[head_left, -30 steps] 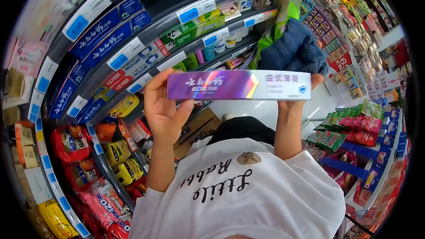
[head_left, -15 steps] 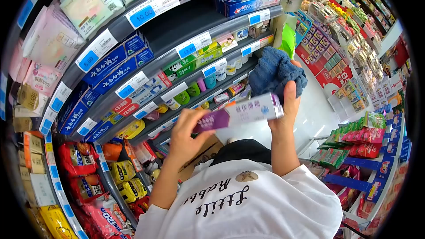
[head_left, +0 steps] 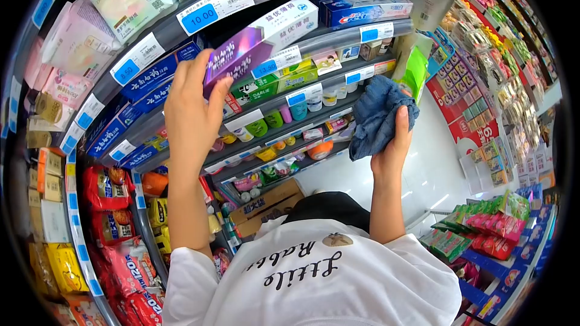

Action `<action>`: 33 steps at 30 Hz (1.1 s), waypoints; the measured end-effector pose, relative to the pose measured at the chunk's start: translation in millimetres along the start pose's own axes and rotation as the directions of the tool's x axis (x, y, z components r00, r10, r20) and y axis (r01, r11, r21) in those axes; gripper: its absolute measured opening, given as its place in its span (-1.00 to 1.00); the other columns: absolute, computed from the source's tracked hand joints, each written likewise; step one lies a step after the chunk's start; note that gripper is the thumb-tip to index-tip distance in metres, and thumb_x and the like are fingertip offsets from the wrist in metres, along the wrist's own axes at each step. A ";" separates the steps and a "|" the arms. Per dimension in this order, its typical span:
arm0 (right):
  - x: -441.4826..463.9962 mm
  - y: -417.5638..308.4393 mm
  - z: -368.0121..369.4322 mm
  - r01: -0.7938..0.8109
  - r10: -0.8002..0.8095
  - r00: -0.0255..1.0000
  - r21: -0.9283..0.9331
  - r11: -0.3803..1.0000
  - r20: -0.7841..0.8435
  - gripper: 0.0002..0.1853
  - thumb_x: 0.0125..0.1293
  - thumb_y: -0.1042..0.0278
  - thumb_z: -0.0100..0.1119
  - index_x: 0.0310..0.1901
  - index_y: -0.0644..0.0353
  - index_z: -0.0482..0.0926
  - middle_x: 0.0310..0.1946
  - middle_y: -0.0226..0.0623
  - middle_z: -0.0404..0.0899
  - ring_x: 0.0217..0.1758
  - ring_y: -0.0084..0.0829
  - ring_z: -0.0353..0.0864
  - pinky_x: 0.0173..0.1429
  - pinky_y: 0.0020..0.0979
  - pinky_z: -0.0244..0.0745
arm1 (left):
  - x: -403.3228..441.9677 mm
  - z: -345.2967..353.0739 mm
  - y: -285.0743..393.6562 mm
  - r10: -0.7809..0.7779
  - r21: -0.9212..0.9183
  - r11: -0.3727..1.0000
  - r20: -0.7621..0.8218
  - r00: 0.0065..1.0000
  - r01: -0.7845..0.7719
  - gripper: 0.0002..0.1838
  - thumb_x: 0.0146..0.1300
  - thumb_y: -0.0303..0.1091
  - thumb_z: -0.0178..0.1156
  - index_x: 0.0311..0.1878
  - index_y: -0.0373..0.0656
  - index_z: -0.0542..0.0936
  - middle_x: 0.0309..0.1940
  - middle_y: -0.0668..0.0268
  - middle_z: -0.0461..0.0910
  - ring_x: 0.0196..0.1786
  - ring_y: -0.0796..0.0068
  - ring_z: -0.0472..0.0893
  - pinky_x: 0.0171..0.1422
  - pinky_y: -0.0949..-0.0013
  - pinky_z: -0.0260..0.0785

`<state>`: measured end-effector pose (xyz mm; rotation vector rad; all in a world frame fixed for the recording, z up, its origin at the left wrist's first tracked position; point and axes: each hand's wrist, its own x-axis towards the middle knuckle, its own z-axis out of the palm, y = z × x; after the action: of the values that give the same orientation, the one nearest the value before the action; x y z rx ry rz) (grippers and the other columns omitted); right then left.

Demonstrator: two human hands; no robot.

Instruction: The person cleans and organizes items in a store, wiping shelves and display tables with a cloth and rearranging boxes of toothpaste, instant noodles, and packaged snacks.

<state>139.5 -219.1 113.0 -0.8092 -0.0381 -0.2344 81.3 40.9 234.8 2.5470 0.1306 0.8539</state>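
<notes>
My left hand [head_left: 193, 99] grips a purple and white toothpaste box [head_left: 261, 41] by its purple end. The box tilts up to the right, its white end at the dark shelf space beside a blue Crest toothpaste box [head_left: 365, 7]. Whether it touches the shelf I cannot tell. Bunched in my right hand [head_left: 394, 148] is a dark blue cloth [head_left: 382, 115], held lower and to the right, in front of the shelf ends. Blue toothpaste boxes [head_left: 148, 93] lie to the left, partly behind my left hand.
Below are green Darlie boxes [head_left: 266, 89], cups and bottles on lower shelves. Price-tag rails [head_left: 217, 9] edge each shelf. A cardboard box [head_left: 266, 205] is on the floor. Snack bags [head_left: 109, 190] fill the lower left; a rack of packets [head_left: 483, 226] stands to the right.
My left hand has raised the toothpaste box up and left, from near the cloth to the upper shelf. My right hand no longer touches the box and still holds the cloth, slightly lower.
</notes>
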 end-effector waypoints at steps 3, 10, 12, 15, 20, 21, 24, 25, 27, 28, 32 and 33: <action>4.9 3.8 0.1 -0.039 0.040 0.999 -0.015 0.999 0.025 -0.34 0.28 0.03 0.22 0.26 0.24 0.24 0.07 -0.20 0.43 0.11 -0.36 0.47 0.20 -0.32 0.43 | 14.7 5.5 -3.6 0.134 0.235 0.965 -0.050 0.990 -0.119 -0.56 0.23 -0.28 0.25 0.14 -0.25 0.49 -0.10 0.13 0.52 -0.12 0.17 0.56 -0.06 0.28 0.39; 19.0 12.6 -4.7 -0.094 0.099 0.988 -0.042 0.995 0.118 -0.39 0.35 0.02 0.12 0.29 0.21 0.24 0.16 -0.17 0.41 0.21 -0.32 0.45 0.29 -0.28 0.39 | 37.6 32.6 -10.5 0.263 0.420 0.872 0.032 0.964 -0.252 -0.56 0.28 -0.20 0.19 0.18 -0.13 0.48 -0.10 0.14 0.53 -0.02 0.18 0.50 0.18 0.17 0.12; 23.1 11.4 -3.2 -0.115 0.116 0.983 -0.012 0.993 0.140 -0.37 0.31 0.04 0.19 0.27 0.21 0.24 0.11 -0.20 0.42 0.17 -0.36 0.45 0.26 -0.32 0.38 | 41.5 39.0 -11.1 0.243 0.489 0.840 0.043 0.969 -0.232 -0.56 0.31 -0.17 0.15 0.22 -0.08 0.45 0.01 0.19 0.52 0.11 0.24 0.44 0.23 0.12 0.01; 30.7 11.8 -5.3 -0.142 0.131 0.978 0.057 0.988 0.163 -0.37 0.24 0.10 0.28 0.24 0.19 0.27 0.04 -0.22 0.43 0.09 -0.41 0.46 0.19 -0.39 0.41 | 46.3 47.6 -15.1 0.272 0.570 0.784 0.040 0.961 -0.245 -0.55 0.34 -0.15 0.11 0.25 -0.05 0.44 0.16 0.25 0.48 0.25 0.29 0.36 0.24 0.07 -0.02; 41.3 12.7 -5.9 -0.127 0.121 0.971 0.014 0.992 0.208 -0.38 0.21 0.15 0.31 0.22 0.18 0.29 0.01 -0.21 0.43 0.05 -0.46 0.45 0.15 -0.43 0.40 | 47.4 59.0 -23.1 0.245 0.689 0.695 0.043 0.969 -0.206 -0.58 0.35 -0.25 0.08 0.27 -0.02 0.43 0.15 0.30 0.50 0.23 0.33 0.40 0.27 -0.01 -0.04; 43.5 9.8 -3.1 -0.129 0.125 0.968 0.003 0.992 0.216 -0.39 0.21 0.15 0.32 0.21 0.16 0.30 0.00 -0.22 0.43 0.04 -0.47 0.45 0.14 -0.44 0.40 | 47.0 60.4 -22.8 0.236 0.716 0.669 0.049 0.971 -0.199 -0.58 0.35 -0.27 0.07 0.27 -0.02 0.43 0.15 0.31 0.50 0.23 0.34 0.40 0.27 -0.02 -0.04; 58.3 12.3 -0.6 -0.072 0.082 0.975 -0.057 0.996 0.204 -0.40 0.20 0.15 0.34 0.20 0.14 0.31 -0.03 -0.25 0.43 -0.01 -0.50 0.44 0.12 -0.45 0.39 | 47.1 62.6 -20.2 0.201 0.738 0.655 0.043 0.979 -0.166 -0.57 0.32 -0.30 0.10 0.25 -0.04 0.45 0.17 0.34 0.51 0.28 0.36 0.37 0.27 0.00 -0.06; 63.7 13.4 -0.7 -0.044 0.060 0.979 -0.083 0.996 0.196 -0.41 0.20 0.15 0.34 0.19 0.13 0.32 -0.04 -0.26 0.44 -0.02 -0.50 0.44 0.11 -0.46 0.39 | 46.7 63.3 -17.9 0.214 0.747 0.644 0.031 0.976 -0.165 -0.56 0.29 -0.28 0.13 0.25 -0.05 0.45 0.17 0.33 0.50 0.27 0.36 0.38 0.26 0.00 -0.05; 71.0 10.2 1.3 -0.032 0.042 0.982 -0.058 0.998 0.183 -0.42 0.20 0.16 0.35 0.18 0.14 0.33 -0.05 -0.28 0.44 -0.03 -0.51 0.44 0.10 -0.48 0.38 | 44.3 66.4 1.1 0.216 0.728 0.668 0.009 0.976 -0.154 -0.56 0.30 -0.28 0.13 0.24 -0.08 0.45 0.18 0.30 0.48 0.24 0.35 0.39 0.27 0.03 -0.03; 74.8 9.4 2.6 -0.025 0.033 0.984 -0.044 0.999 0.178 -0.42 0.20 0.16 0.35 0.18 0.14 0.33 -0.05 -0.28 0.44 -0.04 -0.51 0.44 0.09 -0.49 0.37 | 45.2 67.6 13.1 0.217 0.720 0.678 -0.003 0.976 -0.149 -0.57 0.31 -0.29 0.13 0.24 -0.09 0.45 0.19 0.29 0.47 0.22 0.35 0.39 0.27 0.05 -0.02; 97.1 13.5 -10.3 0.157 -0.135 0.979 -0.140 0.978 0.154 -0.43 0.25 0.09 0.28 0.20 0.16 0.33 -0.01 -0.28 0.41 0.03 -0.48 0.39 0.20 -0.45 0.28 | 56.4 86.5 45.9 0.355 0.450 0.813 0.120 0.927 -0.369 -0.49 0.27 -0.19 0.18 0.26 -0.14 0.42 0.23 0.23 0.44 0.24 0.28 0.39 0.30 0.15 0.01; 106.5 9.9 -11.2 0.230 -0.204 0.964 -0.152 0.961 0.171 -0.42 0.28 0.03 0.23 0.21 0.18 0.33 0.04 -0.25 0.39 0.08 -0.45 0.38 0.25 -0.43 0.22 | 62.2 95.0 50.5 0.378 0.424 0.818 0.116 0.919 -0.390 -0.45 0.26 -0.14 0.20 0.27 -0.15 0.41 0.23 0.18 0.44 0.25 0.23 0.40 0.31 0.14 0.04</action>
<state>244.8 -241.1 111.3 -0.9938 -0.2565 -0.3873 184.9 -26.7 224.1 3.0749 -0.2414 1.0340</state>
